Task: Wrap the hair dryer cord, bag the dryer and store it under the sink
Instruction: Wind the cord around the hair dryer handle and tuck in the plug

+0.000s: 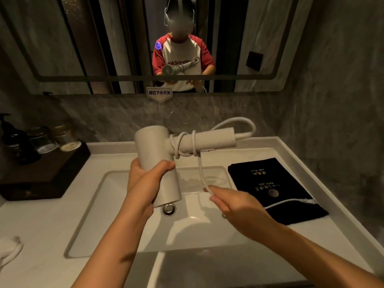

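A white hair dryer [160,150] hangs over the sink basin [193,231]. My left hand [143,179] grips its barrel, with the handle pointing right. The white cord [200,173] loops from the handle's end and winds a few turns around the handle near the barrel. From there it drops to my right hand [234,206], which pinches it between the fingers. The rest of the cord trails right across a black drawstring bag [274,188] with gold lettering, lying flat on the counter right of the basin.
A chrome drain plug [169,209] sits in the basin under the dryer. A dark wooden tray [41,175] with glass jars and bottles stands at the back left. White cloth [9,250] lies at the left edge. A wall mirror [145,38] faces me.
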